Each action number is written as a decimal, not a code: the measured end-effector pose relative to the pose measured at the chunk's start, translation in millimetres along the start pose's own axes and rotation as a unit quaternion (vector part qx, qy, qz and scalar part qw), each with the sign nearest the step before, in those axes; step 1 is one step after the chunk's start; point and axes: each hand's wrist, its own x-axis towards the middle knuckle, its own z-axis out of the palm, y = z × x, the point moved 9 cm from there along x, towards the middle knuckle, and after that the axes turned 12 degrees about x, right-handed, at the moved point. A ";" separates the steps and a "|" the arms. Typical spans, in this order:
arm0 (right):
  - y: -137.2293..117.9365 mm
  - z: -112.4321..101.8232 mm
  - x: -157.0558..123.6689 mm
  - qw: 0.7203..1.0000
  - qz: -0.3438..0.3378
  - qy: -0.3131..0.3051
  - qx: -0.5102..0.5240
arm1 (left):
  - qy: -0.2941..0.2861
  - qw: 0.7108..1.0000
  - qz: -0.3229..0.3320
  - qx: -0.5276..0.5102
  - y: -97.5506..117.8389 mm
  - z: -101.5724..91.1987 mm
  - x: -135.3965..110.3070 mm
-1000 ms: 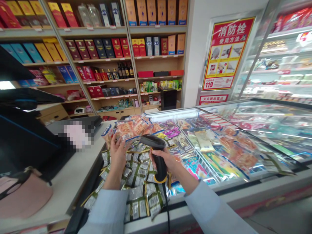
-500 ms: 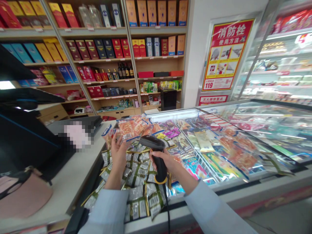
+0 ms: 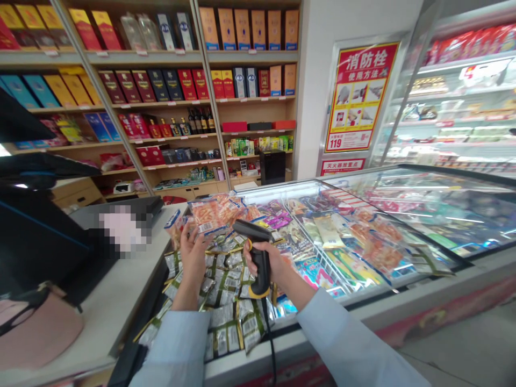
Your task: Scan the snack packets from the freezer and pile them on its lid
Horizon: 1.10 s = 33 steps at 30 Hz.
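Observation:
My right hand [image 3: 266, 260] is wrapped round the grip of a black barcode scanner [image 3: 253, 231], its cable hanging down over the freezer's front edge. The scanner's head points left and away from me. Fingers spread and slightly bent, my left hand [image 3: 192, 258] is at the near edge of the orange snack packets [image 3: 217, 209], apparently touching them. One packet in that pile shows a barcode just right of the fingertips. Below both hands lie several silver-and-green packets [image 3: 223, 285], barcodes up, on the freezer top.
A chest freezer [image 3: 346, 309] with wire baskets and sliding glass extends to the right. On the left, a counter [image 3: 108, 301] holds a pink bag [image 3: 40, 328] and a dark monitor [image 3: 36, 231]. Shelves of boxed goods [image 3: 173, 86] stand behind.
The view has shifted slightly. The scanner's head is tilted more upright and its base has moved a little left. My left hand stays by the orange packets.

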 end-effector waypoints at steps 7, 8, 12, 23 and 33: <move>-62.4 22.0 -23.4 0.987 -0.144 -0.031 0.058 | -0.012 0.999 0.045 0.010 38.6 -1.8 -10.3; -76.9 23.1 -32.4 0.984 -0.163 -0.028 0.058 | -0.017 0.999 0.049 0.007 47.4 -0.1 -14.4; -144.1 18.3 -81.0 0.968 -0.245 -0.016 0.053 | -0.053 0.997 0.063 -0.009 86.1 23.3 -35.2; -273.9 -44.9 -236.5 0.914 -0.397 0.084 0.003 | -0.224 0.966 -0.064 -0.112 67.5 217.7 -160.9; -302.1 -157.4 -311.8 0.863 -0.455 0.219 0.014 | -0.368 0.927 -0.030 0.066 -40.1 357.3 -244.0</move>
